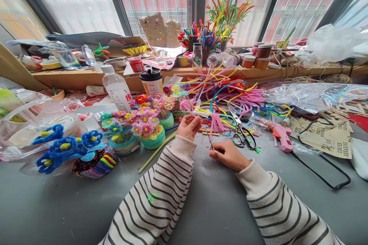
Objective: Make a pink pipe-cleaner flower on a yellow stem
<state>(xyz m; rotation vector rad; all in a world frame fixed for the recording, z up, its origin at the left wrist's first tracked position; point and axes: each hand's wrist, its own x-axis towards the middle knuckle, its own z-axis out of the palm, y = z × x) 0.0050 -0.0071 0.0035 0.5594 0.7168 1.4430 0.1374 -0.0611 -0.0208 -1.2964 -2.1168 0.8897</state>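
Observation:
My left hand is raised over the middle of the table, its fingertips pinched together. What they hold, if anything, is too small to make out; a pink fluffy piece shows just beyond them. My right hand is closed round a slim pointed metal tool, its tip slanting up and away; whether it is tweezers or small scissors I cannot tell. Short pink pipe cleaners lie beyond the tool. Black-handled scissors lie to the right. Pots of pink pipe-cleaner flowers stand left of my left hand.
Blue pipe-cleaner flowers in a striped pot stand far left. A pink glue gun with a black cable lies right, beside abrasive paper. A loose heap of pipe cleaners, a plastic bottle and a lidded cup stand behind.

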